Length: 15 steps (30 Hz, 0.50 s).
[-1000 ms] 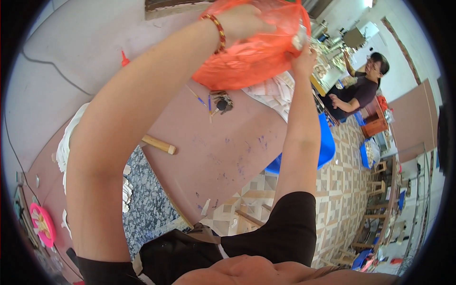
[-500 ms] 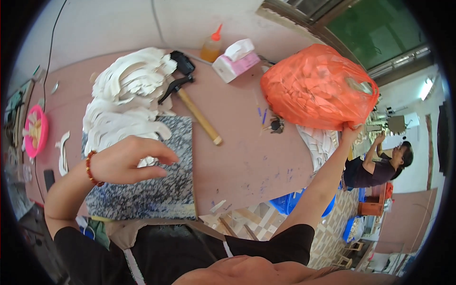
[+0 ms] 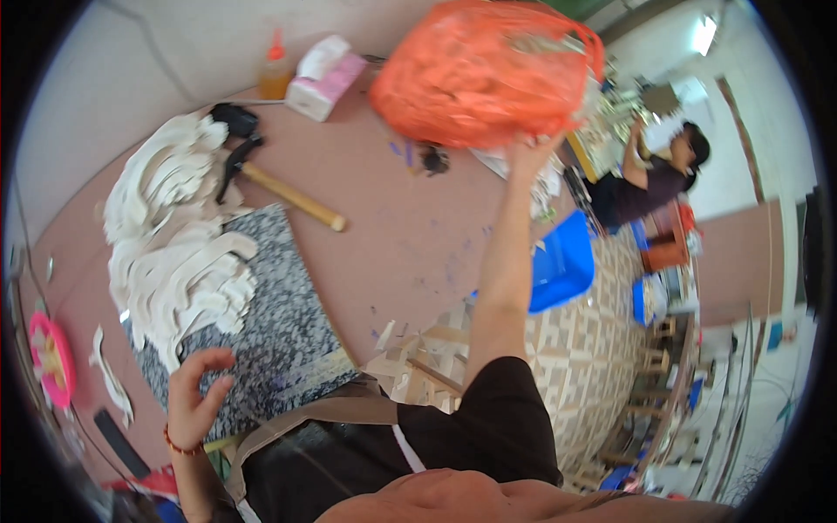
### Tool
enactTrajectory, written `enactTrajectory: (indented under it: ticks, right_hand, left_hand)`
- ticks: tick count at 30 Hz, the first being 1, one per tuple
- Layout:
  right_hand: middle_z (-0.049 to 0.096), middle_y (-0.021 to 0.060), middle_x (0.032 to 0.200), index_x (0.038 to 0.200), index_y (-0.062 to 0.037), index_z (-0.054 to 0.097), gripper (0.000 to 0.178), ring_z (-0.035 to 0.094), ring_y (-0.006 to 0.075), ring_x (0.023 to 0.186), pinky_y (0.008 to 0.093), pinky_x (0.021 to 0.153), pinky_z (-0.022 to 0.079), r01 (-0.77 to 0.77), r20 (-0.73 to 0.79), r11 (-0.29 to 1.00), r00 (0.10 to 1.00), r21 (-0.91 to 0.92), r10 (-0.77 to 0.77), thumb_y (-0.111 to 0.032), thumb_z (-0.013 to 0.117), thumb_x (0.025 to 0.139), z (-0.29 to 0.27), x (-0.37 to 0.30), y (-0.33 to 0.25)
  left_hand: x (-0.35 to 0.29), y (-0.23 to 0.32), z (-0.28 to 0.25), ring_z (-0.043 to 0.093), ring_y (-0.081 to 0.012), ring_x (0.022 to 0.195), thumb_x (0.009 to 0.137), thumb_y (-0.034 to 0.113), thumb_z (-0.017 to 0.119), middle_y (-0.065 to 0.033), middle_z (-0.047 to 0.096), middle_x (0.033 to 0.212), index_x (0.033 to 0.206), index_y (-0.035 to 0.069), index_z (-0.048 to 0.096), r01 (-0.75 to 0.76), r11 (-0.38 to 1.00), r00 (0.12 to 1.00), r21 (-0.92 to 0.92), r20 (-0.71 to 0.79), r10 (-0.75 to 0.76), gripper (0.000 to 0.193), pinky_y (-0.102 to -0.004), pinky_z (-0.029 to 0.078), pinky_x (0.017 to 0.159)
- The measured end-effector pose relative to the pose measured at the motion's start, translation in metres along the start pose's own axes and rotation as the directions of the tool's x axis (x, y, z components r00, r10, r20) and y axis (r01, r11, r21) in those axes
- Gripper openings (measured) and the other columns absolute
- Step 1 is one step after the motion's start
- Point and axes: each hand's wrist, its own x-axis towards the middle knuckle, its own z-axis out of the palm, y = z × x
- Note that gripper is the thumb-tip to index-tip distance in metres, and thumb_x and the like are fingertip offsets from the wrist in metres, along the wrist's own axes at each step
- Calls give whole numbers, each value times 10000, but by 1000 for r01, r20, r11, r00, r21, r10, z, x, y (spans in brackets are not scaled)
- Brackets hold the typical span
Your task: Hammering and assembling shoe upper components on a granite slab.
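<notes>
The right hand [image 3: 528, 159] grips the lower edge of a bulging red plastic bag [image 3: 475, 83] directly beyond it, while the empty left hand [image 3: 195, 397], thumb and fingers curved apart, is near white strips [image 3: 187, 283], with bluish tabletop marks [image 3: 443, 265], too blurred to read, between both hands.

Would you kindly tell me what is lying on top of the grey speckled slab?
White curved pieces are heaped on the far left part of the slab, hiding the surface there and the pile's own lower layers. The left hand blocks some of its near left edge.
</notes>
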Motion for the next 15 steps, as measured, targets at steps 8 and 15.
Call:
enactTrajectory:
  ticks: [8,15]
  right_hand:
    - [356,250,1611,1691,-72,201,1032,596,362,1270,456,1010,558,-288,-34,957,957,42,289,-23,810,859,-14,-47,-8]
    - [701,131,1007,1316,0,602,519,637,198,920,394,649,487,-656,-330,748,731,-100,598,-130,819,863,-151,58,144]
  left_hand:
    - [7,-4,3,683,-193,1067,931,0,694,-103,740,1128,1272,-27,683,45,999,999,-26,2,-45,343,-345,524,993]
    - [-17,-28,-12,669,-195,1119,958,-20,668,-96,714,1169,1320,-25,649,122,985,990,-124,-60,-130,362,-351,505,1040]
